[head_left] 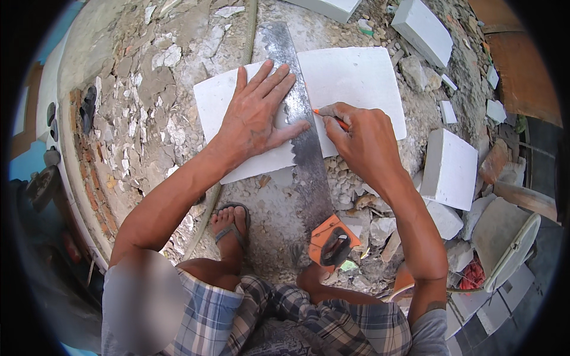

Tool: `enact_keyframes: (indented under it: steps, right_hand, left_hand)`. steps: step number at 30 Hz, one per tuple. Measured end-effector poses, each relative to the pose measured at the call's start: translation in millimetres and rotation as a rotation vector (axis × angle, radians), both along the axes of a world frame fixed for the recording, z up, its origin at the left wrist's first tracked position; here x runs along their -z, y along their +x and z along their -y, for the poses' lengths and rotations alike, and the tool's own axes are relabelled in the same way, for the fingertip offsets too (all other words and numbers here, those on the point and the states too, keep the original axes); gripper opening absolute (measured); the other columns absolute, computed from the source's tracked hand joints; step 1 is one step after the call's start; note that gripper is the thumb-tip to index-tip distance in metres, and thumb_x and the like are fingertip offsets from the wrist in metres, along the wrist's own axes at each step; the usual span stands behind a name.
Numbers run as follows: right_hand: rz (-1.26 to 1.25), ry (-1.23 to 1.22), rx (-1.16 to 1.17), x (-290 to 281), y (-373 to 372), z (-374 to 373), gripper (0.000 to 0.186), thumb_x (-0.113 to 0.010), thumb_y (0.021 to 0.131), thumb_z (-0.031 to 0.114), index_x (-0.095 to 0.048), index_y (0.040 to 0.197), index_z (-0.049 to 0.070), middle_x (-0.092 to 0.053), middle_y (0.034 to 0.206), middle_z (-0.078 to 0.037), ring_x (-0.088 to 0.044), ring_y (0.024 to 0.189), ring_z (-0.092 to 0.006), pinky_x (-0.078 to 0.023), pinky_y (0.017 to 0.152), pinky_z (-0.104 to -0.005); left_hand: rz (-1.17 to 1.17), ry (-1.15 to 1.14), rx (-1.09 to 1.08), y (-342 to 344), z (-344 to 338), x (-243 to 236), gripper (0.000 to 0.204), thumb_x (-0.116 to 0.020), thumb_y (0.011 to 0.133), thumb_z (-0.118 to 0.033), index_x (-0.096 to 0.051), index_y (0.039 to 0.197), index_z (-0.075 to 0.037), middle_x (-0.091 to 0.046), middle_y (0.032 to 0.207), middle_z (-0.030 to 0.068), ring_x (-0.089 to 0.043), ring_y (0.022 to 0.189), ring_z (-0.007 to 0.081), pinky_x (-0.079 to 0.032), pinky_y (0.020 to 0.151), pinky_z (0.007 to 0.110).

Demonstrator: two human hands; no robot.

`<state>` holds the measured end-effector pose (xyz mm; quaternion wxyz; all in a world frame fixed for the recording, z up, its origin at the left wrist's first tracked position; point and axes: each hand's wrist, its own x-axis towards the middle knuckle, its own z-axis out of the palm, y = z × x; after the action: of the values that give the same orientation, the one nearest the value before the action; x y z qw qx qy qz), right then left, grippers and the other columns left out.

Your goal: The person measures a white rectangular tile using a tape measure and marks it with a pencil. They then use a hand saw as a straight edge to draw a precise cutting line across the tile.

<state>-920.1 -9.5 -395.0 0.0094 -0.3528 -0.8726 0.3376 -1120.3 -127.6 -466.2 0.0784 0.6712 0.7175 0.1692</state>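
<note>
A hand saw [313,172] with an orange and black handle [334,240] lies across a white lightweight block [356,77], its handle toward me. My left hand [256,110] presses flat on the blade and the block, fingers spread and thumb across the metal. In my right hand [365,139] is an orange pencil [332,118], gripped between thumb and fingers. Its tip touches the block at the blade's right edge. Part of the pencil is hidden by my fingers, and the left part of the block lies under my left hand and forearm.
White blocks lie at the top right [423,32] and right [449,169], among rubble and chips. A pale bucket [504,237] lies tipped at the lower right. A hose [249,35] runs past the block on the left. My sandalled foot [230,225] stands below the block.
</note>
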Motion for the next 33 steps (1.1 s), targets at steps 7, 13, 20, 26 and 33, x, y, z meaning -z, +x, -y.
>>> enact_keyframes:
  steps: [7, 13, 20, 26, 33]
  right_hand:
    - [0.061, -0.050, 0.046, 0, 8, 3, 0.026, -0.066, 0.094, 0.012, -0.076, 0.114, -0.001, -0.072, 0.081, -0.026, -0.073, 0.074, -0.0399, -0.058, 0.071, -0.0458]
    - [-0.324, -0.334, 0.470, 6, 137, 62, 0.024, -0.064, 0.098, 0.007, -0.071, 0.119, -0.003, -0.075, 0.094, -0.014, -0.071, 0.086, -0.0189, -0.057, 0.078, -0.0360]
    - [-0.154, -0.826, 0.630, 49, 189, 177, 0.031, -0.080, 0.094, 0.018, -0.071, 0.114, -0.005, -0.074, 0.091, -0.008, -0.068, 0.085, -0.0123, -0.054, 0.076, -0.0287]
    - [-0.409, -0.788, 0.749, 54, 218, 174, 0.034, -0.082, 0.096, 0.030, -0.071, 0.106, -0.001, -0.071, 0.089, -0.003, -0.065, 0.075, -0.0091, -0.054, 0.069, -0.0268]
    - [-0.556, -0.562, 0.947, 50, 223, 151, 0.032, -0.079, 0.099, 0.032, -0.073, 0.105, 0.002, -0.064, 0.087, 0.005, -0.053, 0.079, -0.0046, -0.044, 0.071, -0.0234]
  left_hand:
    - [-0.022, 0.038, 0.022, 4, -4, 4, 0.087, -0.074, 0.090, -0.060, -0.056, 0.148, 0.001, -0.052, 0.157, 0.0204, -0.038, 0.153, 0.0419, -0.019, 0.126, 0.066]
    - [-0.033, 0.028, 0.017, 0, 1, 1, 0.087, -0.073, 0.091, -0.062, -0.057, 0.148, 0.002, -0.052, 0.156, 0.0220, -0.036, 0.154, 0.0431, -0.019, 0.126, 0.066]
    - [0.100, -0.028, -0.051, 5, -6, -11, 0.078, -0.074, 0.094, -0.050, -0.052, 0.155, -0.005, -0.041, 0.165, 0.0209, -0.036, 0.155, 0.0407, -0.027, 0.126, 0.059]
    - [-0.232, 0.095, -0.187, -92, 26, -9, 0.071, -0.077, 0.094, -0.038, -0.054, 0.151, -0.002, -0.057, 0.146, 0.0307, -0.065, 0.123, 0.0435, -0.056, 0.098, 0.047]
    - [0.317, -0.180, -0.334, -83, 53, -24, 0.068, -0.078, 0.091, -0.048, -0.065, 0.133, 0.004, -0.074, 0.099, 0.0252, -0.072, 0.089, 0.0396, -0.056, 0.082, 0.048]
